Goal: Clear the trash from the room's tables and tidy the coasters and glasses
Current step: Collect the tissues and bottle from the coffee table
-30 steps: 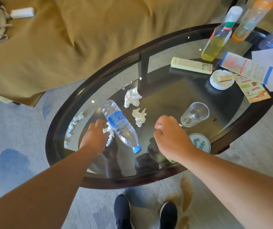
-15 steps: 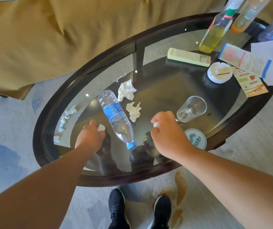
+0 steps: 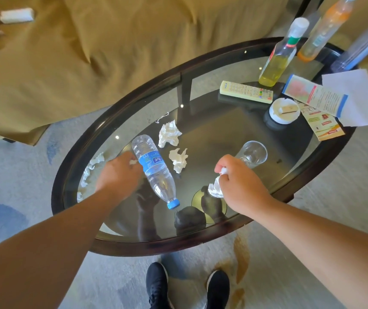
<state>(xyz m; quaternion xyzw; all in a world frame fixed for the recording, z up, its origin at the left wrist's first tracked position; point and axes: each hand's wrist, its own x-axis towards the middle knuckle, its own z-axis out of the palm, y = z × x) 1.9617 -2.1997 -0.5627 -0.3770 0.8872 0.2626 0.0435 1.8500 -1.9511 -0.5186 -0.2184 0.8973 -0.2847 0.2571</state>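
Both hands are squeezing tissue: left hand (image 3: 119, 175) beside the lying bottle (image 3: 154, 168), right hand (image 3: 241, 186) hiding part of the glass (image 3: 253, 152).

Just beyond the left grip (image 3: 120, 172), the water bottle (image 3: 155, 170) is clear, ribbed plastic with a glossy blue label and a blue plastic cap. The right grip (image 3: 237, 182) is closed on soft, crumpled white tissue (image 3: 215, 189); two more crumpled tissues (image 3: 169, 133) of the same matt paper lie between and beyond the grips. Under both, the worktop (image 3: 223, 130) is smooth, mirror-glossy glass set in a dark polished wood rim. Just beyond the right grip stands a clear, shiny drinking glass (image 3: 252, 153). Farther off, the remote control (image 3: 246, 91) is pale matt plastic, the leaflets (image 3: 315, 95) printed paper. The sofa cover (image 3: 89, 63) beyond the left grip is matt, creased tan cloth.
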